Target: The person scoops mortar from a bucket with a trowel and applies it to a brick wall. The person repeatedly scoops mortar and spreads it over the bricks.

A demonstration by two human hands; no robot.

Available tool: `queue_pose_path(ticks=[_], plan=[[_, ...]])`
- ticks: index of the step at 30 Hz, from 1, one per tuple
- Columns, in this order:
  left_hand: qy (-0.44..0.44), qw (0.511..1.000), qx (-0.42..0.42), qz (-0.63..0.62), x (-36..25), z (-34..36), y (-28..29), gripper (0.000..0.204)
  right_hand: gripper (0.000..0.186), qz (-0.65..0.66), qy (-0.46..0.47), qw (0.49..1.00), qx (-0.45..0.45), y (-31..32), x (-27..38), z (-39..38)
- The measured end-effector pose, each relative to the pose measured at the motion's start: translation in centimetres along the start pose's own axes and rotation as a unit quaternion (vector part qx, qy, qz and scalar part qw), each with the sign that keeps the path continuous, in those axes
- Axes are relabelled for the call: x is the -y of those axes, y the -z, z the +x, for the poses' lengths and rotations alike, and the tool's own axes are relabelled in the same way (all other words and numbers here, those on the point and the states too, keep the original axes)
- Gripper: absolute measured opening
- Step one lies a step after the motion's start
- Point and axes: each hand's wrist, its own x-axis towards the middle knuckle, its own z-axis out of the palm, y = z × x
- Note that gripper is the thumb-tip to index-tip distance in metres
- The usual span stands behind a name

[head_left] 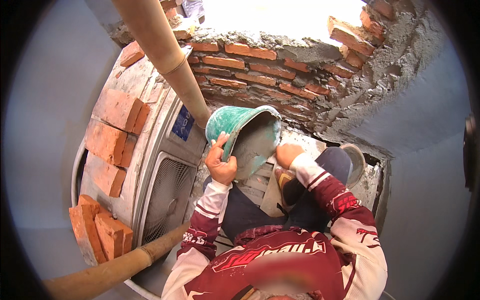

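Note:
A green bucket (223,120), smeared with grey, is tipped with its mouth toward me. Wet-looking grey mortar (256,145) coats the inside. My left hand (221,161) grips the bucket's left rim, thumb and fingers bent around the edge. At the opposite rim my right hand (289,155) is closed in a fist touching the bucket's edge. Its fingertips are partly hidden, and the rim is the only thing I can make out in its grasp. Below the bucket, my foot in a dark sandal (286,185) rests among grey slabs.
A brick wall (255,67) with rough mortar stands ahead. To the left, an air-conditioner outdoor unit (167,195) carries several loose bricks (117,110). Bamboo poles (162,45) cross at upper left and lower left. A second, pale container (356,165) sits beside my right knee.

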Motion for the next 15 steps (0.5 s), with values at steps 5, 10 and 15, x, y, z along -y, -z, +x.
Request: queue_pose_path(ticks=[5, 10, 15], plan=[[0.006, 1.000, -0.006, 0.024, 3.0, -1.1, -1.2, 0.015, 0.043, 0.240, 0.043, 0.967, 0.072, -3.3, 5.1, -2.5], [0.285, 0.939, -0.054, -0.183, 7.4, -4.1, -1.7, 0.058, 0.039, 0.383, 0.038, 0.920, 0.074, -2.7, 2.3, -2.4], [0.394, 0.862, -0.198, -0.249, 7.6, -4.9, -1.4, 0.018, 0.041, 0.192, 0.007, 0.981, 0.010, 3.1, -1.9, -3.7]])
